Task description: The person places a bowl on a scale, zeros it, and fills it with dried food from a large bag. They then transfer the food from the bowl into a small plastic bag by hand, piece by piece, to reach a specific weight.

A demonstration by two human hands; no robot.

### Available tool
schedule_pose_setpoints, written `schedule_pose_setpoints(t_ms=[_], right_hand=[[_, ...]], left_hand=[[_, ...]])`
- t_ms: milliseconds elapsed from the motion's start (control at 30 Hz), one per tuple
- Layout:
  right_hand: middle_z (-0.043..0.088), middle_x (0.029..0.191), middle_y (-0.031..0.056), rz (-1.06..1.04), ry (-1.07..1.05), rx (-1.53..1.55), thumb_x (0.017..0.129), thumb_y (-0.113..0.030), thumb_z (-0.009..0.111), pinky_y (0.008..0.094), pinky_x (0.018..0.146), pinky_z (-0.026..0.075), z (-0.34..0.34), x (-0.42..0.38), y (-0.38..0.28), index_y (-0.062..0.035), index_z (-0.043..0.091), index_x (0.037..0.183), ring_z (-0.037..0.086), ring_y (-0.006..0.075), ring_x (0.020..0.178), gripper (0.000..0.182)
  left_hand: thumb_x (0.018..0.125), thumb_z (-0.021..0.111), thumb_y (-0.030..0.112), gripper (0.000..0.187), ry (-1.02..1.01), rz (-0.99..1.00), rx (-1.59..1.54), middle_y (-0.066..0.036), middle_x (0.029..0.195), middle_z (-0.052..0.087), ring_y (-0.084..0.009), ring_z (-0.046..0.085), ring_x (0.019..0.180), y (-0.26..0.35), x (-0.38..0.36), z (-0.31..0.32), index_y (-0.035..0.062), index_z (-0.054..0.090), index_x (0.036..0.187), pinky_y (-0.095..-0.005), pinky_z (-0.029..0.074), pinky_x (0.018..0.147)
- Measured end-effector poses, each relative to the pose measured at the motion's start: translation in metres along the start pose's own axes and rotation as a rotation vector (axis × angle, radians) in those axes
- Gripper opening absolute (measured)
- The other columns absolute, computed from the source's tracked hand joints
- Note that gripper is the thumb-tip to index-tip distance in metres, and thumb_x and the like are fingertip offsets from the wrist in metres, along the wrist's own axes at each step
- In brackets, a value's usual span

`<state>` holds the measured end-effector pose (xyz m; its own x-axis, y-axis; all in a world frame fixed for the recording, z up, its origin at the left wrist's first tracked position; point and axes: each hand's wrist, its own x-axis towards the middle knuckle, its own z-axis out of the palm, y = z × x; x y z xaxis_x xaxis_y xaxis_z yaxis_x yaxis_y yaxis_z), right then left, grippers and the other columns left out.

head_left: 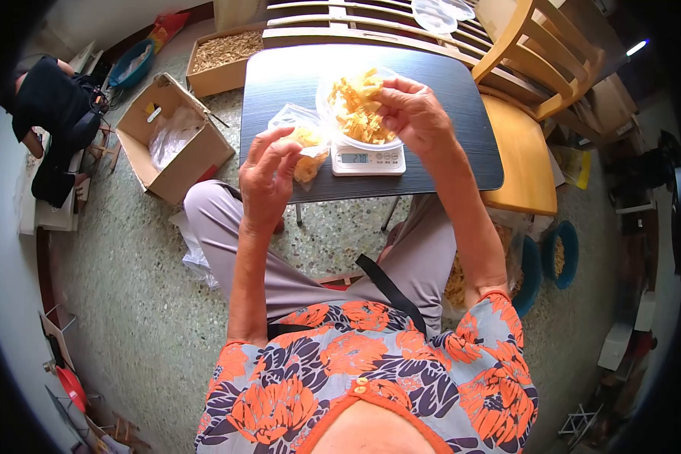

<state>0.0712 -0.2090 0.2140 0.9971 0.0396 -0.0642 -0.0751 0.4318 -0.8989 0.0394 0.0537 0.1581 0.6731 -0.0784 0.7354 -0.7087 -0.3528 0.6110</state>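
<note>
A white digital kitchen scale with a lit display stands near the front edge of the dark table. On it rests a clear plastic bowl heaped with thin, yellow dried pieces. My right hand is over the bowl's right side, its thumb and fingers closed on some of these pieces. To the left of the scale lies a small clear plastic bag with more yellow pieces inside. My left hand pinches the left edge of that bag, fingertips partly hiding the grip.
The dark table has a wooden chair at its right. An open cardboard box with plastic inside stands on the floor at left, near a box of brown pieces. Blue basins are at right. Another person sits far left.
</note>
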Motion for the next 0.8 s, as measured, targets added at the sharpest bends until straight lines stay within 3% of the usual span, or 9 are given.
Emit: schedule_pose_setpoints(t_ms=[100, 200, 233, 267, 333, 433, 567, 633, 800], right_hand=[[0.073, 0.085, 0.0082, 0.077, -0.101, -0.118, 0.09, -0.009, 0.075, 0.0201, 0.052, 0.049, 0.036, -0.004, 0.013, 0.0018, 0.072, 0.104, 0.065, 0.009, 0.068, 0.018], [0.073, 0.082, 0.0062, -0.109, -0.148, -0.502, 0.089, -0.008, 0.071, 0.0214, 0.054, 0.05, 0.068, -0.008, 0.03, 0.0014, 0.073, 0.099, 0.065, 0.0073, 0.065, 0.014], [0.073, 0.08, 0.0046, -0.263, -0.116, -0.775, 0.088, -0.009, 0.07, 0.0265, 0.056, 0.052, 0.071, -0.006, 0.041, 0.0014, 0.073, 0.098, 0.066, 0.0082, 0.067, 0.015], [0.072, 0.076, 0.0139, -0.448, -0.101, -0.884, 0.083, -0.009, 0.068, 0.0361, 0.062, 0.056, 0.074, -0.007, 0.052, 0.0001, 0.073, 0.092, 0.07, 0.0221, 0.065, 0.014], [0.07, 0.08, 0.0153, -0.68, -0.112, -1.199, 0.082, -0.01, 0.069, 0.0402, 0.065, 0.056, 0.076, -0.008, 0.06, -0.0017, 0.069, 0.087, 0.07, 0.03, 0.071, 0.01], [0.068, 0.09, 0.0132, -0.705, -0.2, -1.449, 0.083, -0.013, 0.07, 0.0433, 0.07, 0.056, 0.077, -0.01, 0.064, -0.0038, 0.064, 0.086, 0.069, 0.035, 0.081, 0.011], [0.067, 0.098, 0.0113, -0.804, -0.331, -1.466, 0.08, -0.001, 0.065, 0.0409, 0.068, 0.055, 0.069, -0.003, 0.073, -0.0078, 0.068, 0.101, 0.068, 0.0322, 0.084, 0.023], [0.065, 0.113, 0.0129, -0.726, -0.442, -1.244, 0.078, 0.0, 0.064, 0.0414, 0.08, 0.055, 0.071, -0.012, 0.066, -0.0081, 0.069, 0.112, 0.065, 0.0326, 0.098, 0.035], [0.065, 0.122, 0.0109, -0.676, -0.564, -1.403, 0.077, -0.002, 0.066, 0.0441, 0.098, 0.049, 0.075, -0.022, 0.054, -0.0086, 0.068, 0.121, 0.059, 0.0327, 0.112, 0.045]], left_hand=[[0.079, 0.079, -0.002, 0.025, -0.039, 0.085, 0.103, -0.009, 0.093, 0.063, -0.0259, 0.066, 0.083, 0.002, 0.001, -0.002, 0.0099, 0.07, 0.1, -0.0359, 0.054, 0.072], [0.077, 0.081, -0.001, 0.024, -0.042, 0.106, 0.102, -0.008, 0.091, 0.062, -0.0247, 0.064, 0.08, 0.001, 0.0, -0.004, 0.0087, 0.071, 0.097, -0.0348, 0.053, 0.07], [0.077, 0.081, -0.001, 0.024, -0.041, 0.106, 0.104, -0.008, 0.091, 0.062, -0.0247, 0.064, 0.08, 0.001, -0.001, -0.005, 0.0087, 0.071, 0.097, -0.0348, 0.053, 0.07], [0.076, 0.081, -0.001, 0.022, -0.046, 0.089, 0.078, -0.008, 0.092, 0.062, -0.0247, 0.063, 0.083, 0.001, -0.005, -0.006, 0.0079, 0.072, 0.095, -0.0349, 0.053, 0.072], [0.076, 0.081, -0.001, 0.021, -0.049, 0.066, 0.054, -0.007, 0.093, 0.062, -0.0248, 0.063, 0.085, 0.001, -0.009, -0.008, 0.0071, 0.072, 0.093, -0.0349, 0.053, 0.073], [0.075, 0.081, -0.002, 0.019, -0.039, 0.135, 0.059, -0.008, 0.097, 0.061, -0.0259, 0.063, 0.094, 0.0, -0.011, -0.008, 0.0061, 0.073, 0.09, -0.0365, 0.053, 0.08], [0.076, 0.08, -0.003, 0.02, -0.037, 0.128, 0.021, -0.009, 0.104, 0.061, -0.0262, 0.063, 0.101, -0.002, -0.018, -0.002, 0.006, 0.074, 0.093, -0.0371, 0.053, 0.089], [0.076, 0.08, -0.003, 0.02, -0.015, 0.103, 0.014, -0.009, 0.105, 0.061, -0.0269, 0.062, 0.1, -0.002, -0.019, -0.003, 0.0064, 0.073, 0.091, -0.038, 0.053, 0.088], [0.08, 0.079, -0.002, 0.019, 0.072, -0.006, -0.001, -0.008, 0.1, 0.063, -0.0257, 0.063, 0.098, -0.002, -0.017, -0.008, 0.0062, 0.072, 0.095, -0.0369, 0.052, 0.085]])
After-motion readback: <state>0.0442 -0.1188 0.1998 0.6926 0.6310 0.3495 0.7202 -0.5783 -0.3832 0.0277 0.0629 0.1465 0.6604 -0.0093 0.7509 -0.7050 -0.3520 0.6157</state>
